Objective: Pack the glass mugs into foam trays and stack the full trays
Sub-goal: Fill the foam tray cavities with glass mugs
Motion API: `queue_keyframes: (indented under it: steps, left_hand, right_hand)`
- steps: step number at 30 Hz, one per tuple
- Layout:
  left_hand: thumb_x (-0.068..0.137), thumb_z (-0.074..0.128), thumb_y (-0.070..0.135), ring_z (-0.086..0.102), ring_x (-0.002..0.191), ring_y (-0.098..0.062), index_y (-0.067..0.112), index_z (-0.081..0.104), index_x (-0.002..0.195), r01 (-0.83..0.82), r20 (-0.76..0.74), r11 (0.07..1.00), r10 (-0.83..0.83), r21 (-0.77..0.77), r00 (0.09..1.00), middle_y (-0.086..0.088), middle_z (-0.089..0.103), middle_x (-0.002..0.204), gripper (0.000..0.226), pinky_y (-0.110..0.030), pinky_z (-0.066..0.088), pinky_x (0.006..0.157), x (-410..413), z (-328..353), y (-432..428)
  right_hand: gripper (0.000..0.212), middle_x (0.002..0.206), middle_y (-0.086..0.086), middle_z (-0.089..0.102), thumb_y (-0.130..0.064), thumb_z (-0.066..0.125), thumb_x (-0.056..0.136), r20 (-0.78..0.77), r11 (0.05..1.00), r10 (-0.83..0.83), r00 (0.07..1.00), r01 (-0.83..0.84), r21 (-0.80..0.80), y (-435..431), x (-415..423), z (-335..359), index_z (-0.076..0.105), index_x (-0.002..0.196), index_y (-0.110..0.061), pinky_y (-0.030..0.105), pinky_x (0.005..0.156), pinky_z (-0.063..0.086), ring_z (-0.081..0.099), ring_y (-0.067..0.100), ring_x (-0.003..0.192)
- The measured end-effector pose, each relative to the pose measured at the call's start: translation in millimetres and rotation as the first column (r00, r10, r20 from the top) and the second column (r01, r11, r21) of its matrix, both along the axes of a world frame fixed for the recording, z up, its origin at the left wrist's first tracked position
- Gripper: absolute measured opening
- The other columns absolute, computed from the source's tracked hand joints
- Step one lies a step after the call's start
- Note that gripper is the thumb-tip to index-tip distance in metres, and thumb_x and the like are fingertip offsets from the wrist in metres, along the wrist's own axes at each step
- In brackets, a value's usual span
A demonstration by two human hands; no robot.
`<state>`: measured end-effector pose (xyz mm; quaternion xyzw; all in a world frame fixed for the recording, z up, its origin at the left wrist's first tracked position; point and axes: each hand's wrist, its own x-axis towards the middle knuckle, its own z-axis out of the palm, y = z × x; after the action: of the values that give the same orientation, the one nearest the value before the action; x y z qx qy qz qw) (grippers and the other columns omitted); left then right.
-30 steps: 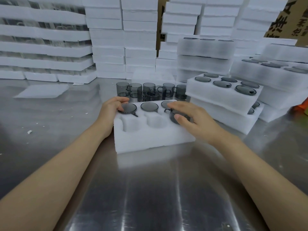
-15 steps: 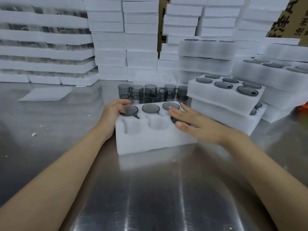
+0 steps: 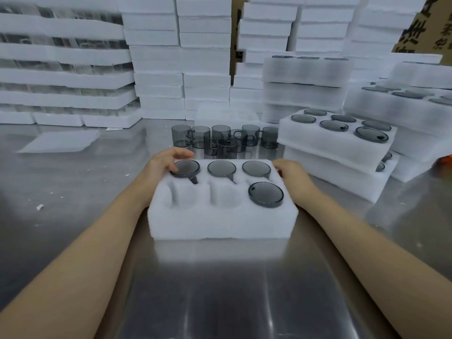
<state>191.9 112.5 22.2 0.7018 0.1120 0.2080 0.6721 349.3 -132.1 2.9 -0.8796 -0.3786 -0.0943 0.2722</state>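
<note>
The foam tray (image 3: 222, 221) sits flat on the shiny metal table (image 3: 220, 289), right in front of the person and between the two arms. It has six round holes, and four of them have dark glass mugs in them: the back left mug (image 3: 185, 168), the back middle mug (image 3: 221, 168), the back right mug (image 3: 256, 168) and the front right mug (image 3: 265, 194). The two empty holes (image 3: 183, 195) are in the front row, at the left and in the middle. The left hand (image 3: 166, 162) is curled round the back left corner of the tray, with the thumb reaching over the top and a finger touching the rim of the back left mug. The right hand (image 3: 291, 172) is curled round the back right corner of the tray, and its fingertips are hidden behind the foam. Just behind the tray stand the loose mugs (image 3: 220, 140), close together and upright on the table. To the right are the full trays (image 3: 337, 140), one on top of the other, with mugs in the top one. A flat foam sheet (image 3: 61, 141) lies far off to the left. Tall foam stacks (image 3: 181, 57) fill the back, and a cardboard box (image 3: 425, 23) peeks out at the top right
</note>
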Motion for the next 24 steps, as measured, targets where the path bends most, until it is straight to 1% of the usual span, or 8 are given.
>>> queue_keyframes:
  steps: [3,5,8,11,15,18,21,24]
  left_hand:
    - [0.05,0.037,0.009,0.064,0.077,0.002,0.009,0.065,0.089,0.025,0.034,1.0,-0.026,0.004,0.999,-0.002,0.063,0.099,0.048,-0.007,0.046,0.062,-0.2,-2.2,6.0]
    - [0.05,0.037,0.01,0.065,0.081,0.001,0.008,0.065,0.09,0.028,0.041,1.0,-0.028,-0.004,0.999,-0.003,0.063,0.102,0.049,-0.009,0.047,0.066,0.5,-4.0,8.3]
    - [0.05,0.037,0.011,0.062,0.089,-0.007,0.008,0.066,0.091,0.021,0.032,1.0,-0.021,0.0,0.999,-0.003,0.063,0.102,0.05,-0.014,0.047,0.071,1.8,-4.8,9.4]
    - [0.049,0.037,0.011,0.059,0.09,-0.009,0.008,0.065,0.091,0.01,0.036,1.0,-0.01,0.015,0.999,-0.003,0.063,0.099,0.05,-0.012,0.046,0.07,2.2,-3.6,7.3]
    - [0.048,0.036,0.01,0.06,0.081,-0.005,0.004,0.063,0.093,0.007,0.044,1.0,-0.007,0.005,0.999,-0.005,0.06,0.097,0.052,-0.009,0.046,0.065,1.9,-0.6,3.3]
    - [0.048,0.036,0.01,0.058,0.083,-0.008,0.005,0.062,0.093,0.002,0.041,1.0,-0.002,0.003,0.999,-0.006,0.06,0.098,0.052,-0.01,0.046,0.066,1.4,0.9,0.7]
    - [0.048,0.036,0.01,0.058,0.086,-0.012,0.005,0.063,0.092,-0.001,0.032,1.0,0.001,-0.012,0.999,-0.005,0.061,0.098,0.051,-0.015,0.046,0.069,0.2,1.5,-0.2]
    - [0.048,0.036,0.01,0.058,0.087,-0.013,0.006,0.064,0.091,-0.011,0.034,1.0,0.011,-0.009,0.999,-0.004,0.061,0.097,0.051,-0.015,0.046,0.07,0.0,1.5,-0.6]
  right_hand:
    - [0.009,0.094,0.004,0.057,-0.022,0.058,0.085,0.14,0.983,0.004,0.99,0.022,-0.18,22.7,21.8,-4.1,0.06,0.089,-0.013,0.036,0.072,0.049,0.056,0.027,0.086]
    - [0.02,0.11,0.002,0.056,-0.026,0.054,0.089,0.022,0.999,-0.034,0.999,0.034,-0.023,35.6,36.7,-3.4,0.06,0.106,-0.019,0.036,0.082,0.044,0.055,0.024,0.102]
    - [0.035,0.132,-0.005,0.049,-0.037,0.039,0.098,-0.266,0.948,-0.077,0.961,0.153,0.277,56.6,52.0,0.6,0.043,0.132,-0.032,0.031,0.093,0.032,0.046,0.02,0.122]
    - [0.052,0.154,0.005,0.027,-0.03,0.04,0.1,-0.192,0.963,-0.109,0.975,0.151,0.223,68.7,62.3,-0.7,0.022,0.148,-0.024,0.029,0.097,0.034,0.038,0.027,0.134]
    - [0.063,0.158,0.017,-0.004,-0.019,0.05,0.093,0.016,0.956,-0.253,0.967,0.252,-0.147,73.2,72.3,1.6,0.021,0.149,-0.012,0.039,0.098,0.04,0.042,0.039,0.13]
    - [0.053,0.154,0.017,0.011,-0.013,0.05,0.092,0.06,0.957,-0.248,0.967,0.254,-0.141,75.4,71.0,2.7,0.034,0.142,-0.006,0.037,0.098,0.04,0.043,0.035,0.128]
    - [0.038,0.145,0.014,0.022,-0.006,0.051,0.088,0.1,0.966,-0.22,0.97,0.231,-0.117,74.2,67.9,2.7,0.049,0.127,-0.004,0.04,0.087,0.049,0.059,0.035,0.101]
    - [0.034,0.137,0.014,0.028,-0.002,0.049,0.087,0.126,0.971,-0.202,0.971,0.215,-0.107,72.5,64.2,4.8,0.052,0.121,-0.003,0.042,0.083,0.05,0.058,0.035,0.096]
